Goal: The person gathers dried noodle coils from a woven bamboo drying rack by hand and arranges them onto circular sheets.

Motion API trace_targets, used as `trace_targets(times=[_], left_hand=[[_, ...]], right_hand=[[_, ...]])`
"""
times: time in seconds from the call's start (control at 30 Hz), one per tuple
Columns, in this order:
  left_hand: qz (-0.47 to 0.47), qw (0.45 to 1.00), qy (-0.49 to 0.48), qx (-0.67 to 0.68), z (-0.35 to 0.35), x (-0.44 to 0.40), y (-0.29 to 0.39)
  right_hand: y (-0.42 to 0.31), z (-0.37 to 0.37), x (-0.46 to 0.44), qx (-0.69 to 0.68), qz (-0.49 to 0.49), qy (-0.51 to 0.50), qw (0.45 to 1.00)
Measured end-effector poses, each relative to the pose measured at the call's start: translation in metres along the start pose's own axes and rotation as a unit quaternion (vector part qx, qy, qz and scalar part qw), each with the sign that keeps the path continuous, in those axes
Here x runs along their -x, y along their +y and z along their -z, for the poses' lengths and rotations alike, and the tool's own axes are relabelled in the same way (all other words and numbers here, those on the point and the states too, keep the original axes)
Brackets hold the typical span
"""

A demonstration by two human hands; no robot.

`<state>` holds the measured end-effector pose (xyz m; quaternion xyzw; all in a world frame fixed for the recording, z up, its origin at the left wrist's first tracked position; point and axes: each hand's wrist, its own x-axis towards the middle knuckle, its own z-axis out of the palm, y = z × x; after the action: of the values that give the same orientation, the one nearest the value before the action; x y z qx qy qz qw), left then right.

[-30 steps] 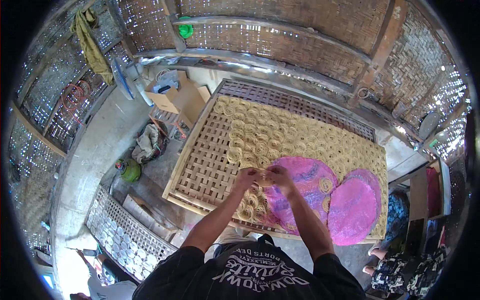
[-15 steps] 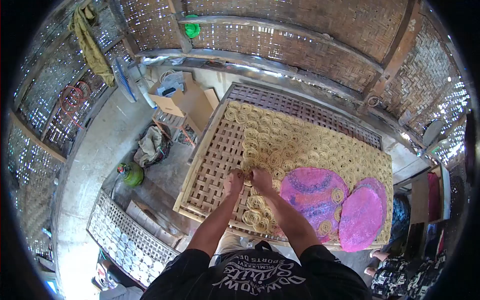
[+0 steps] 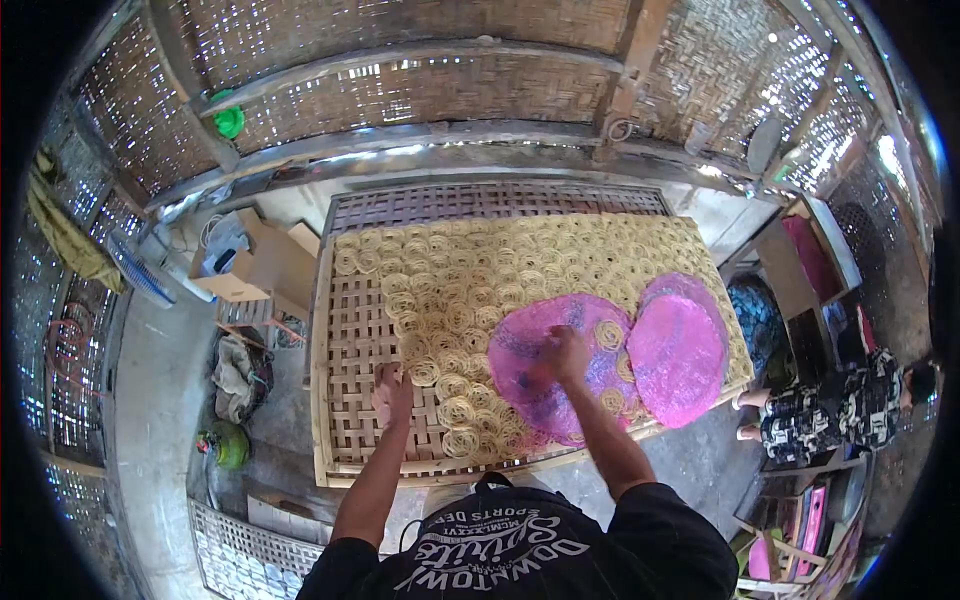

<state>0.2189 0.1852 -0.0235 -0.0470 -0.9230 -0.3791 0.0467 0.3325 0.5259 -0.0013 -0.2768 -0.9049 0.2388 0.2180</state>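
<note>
Rows of pale yellow coiled noodle nests cover much of a woven bamboo tray. My left hand is low over the bare lattice, beside the row's left edge, its fingers apart and nothing visible in them. Over the larger round pink mesh sheet is my right hand, smeared by motion, so its fingers and any contents cannot be made out. A loose nest lies on that sheet just right of the hand. Another pink round sheet overlaps the nests on the right.
A cardboard box stands beyond the tray's left end, with a green gas cylinder on the floor nearer me. At lower left is another lattice tray holding pale round pieces. A person in patterned clothing is at the right.
My hands were together at the row's edge; now they are apart. The right has moved right over the pink sheet, while the left stays by the nests. The view has turned right.
</note>
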Motion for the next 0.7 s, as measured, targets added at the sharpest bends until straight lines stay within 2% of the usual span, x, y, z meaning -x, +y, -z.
trace_targets(times=[0.03, 0.07, 0.17, 0.27, 0.37, 0.47, 0.57, 0.63, 0.67, 0.7], left_hand=[[0.018, 1.000, -0.009, 0.009, 0.002, 0.001, 0.004], [-0.014, 1.000, 0.000, 0.028, 0.004, 0.002, 0.010], [-0.081, 0.993, 0.014, 0.088, -0.006, 0.007, 0.027], [-0.115, 0.983, 0.002, 0.140, -0.029, 0.007, 0.046], [-0.196, 0.972, 0.004, 0.130, -0.030, 0.012, 0.080], [-0.157, 0.976, -0.036, 0.144, -0.027, 0.019, 0.100], [-0.145, 0.972, -0.049, 0.181, -0.019, 0.020, 0.104], [-0.139, 0.972, -0.052, 0.180, -0.018, 0.021, 0.101], [-0.143, 0.974, -0.050, 0.170, -0.020, 0.020, 0.096], [-0.149, 0.974, -0.048, 0.161, -0.023, 0.019, 0.095]], right_hand=[[0.016, 0.027, 0.000, 0.064, 0.015, -0.004, 0.998], [0.025, 0.054, -0.003, 0.127, 0.033, -0.009, 0.991], [0.081, 0.058, -0.011, 0.215, 0.002, 0.037, 0.976], [0.081, 0.061, -0.027, 0.224, -0.044, -0.056, 0.972], [0.106, 0.033, -0.040, 0.304, 0.012, -0.057, 0.951], [0.107, 0.043, -0.046, 0.274, 0.036, -0.080, 0.958], [0.094, 0.072, -0.056, 0.185, -0.183, -0.055, 0.964], [0.124, 0.081, -0.061, -0.093, -0.261, 0.010, 0.961], [0.141, 0.085, -0.063, -0.230, -0.295, 0.043, 0.926], [0.155, 0.087, -0.069, -0.293, -0.326, 0.045, 0.898]])
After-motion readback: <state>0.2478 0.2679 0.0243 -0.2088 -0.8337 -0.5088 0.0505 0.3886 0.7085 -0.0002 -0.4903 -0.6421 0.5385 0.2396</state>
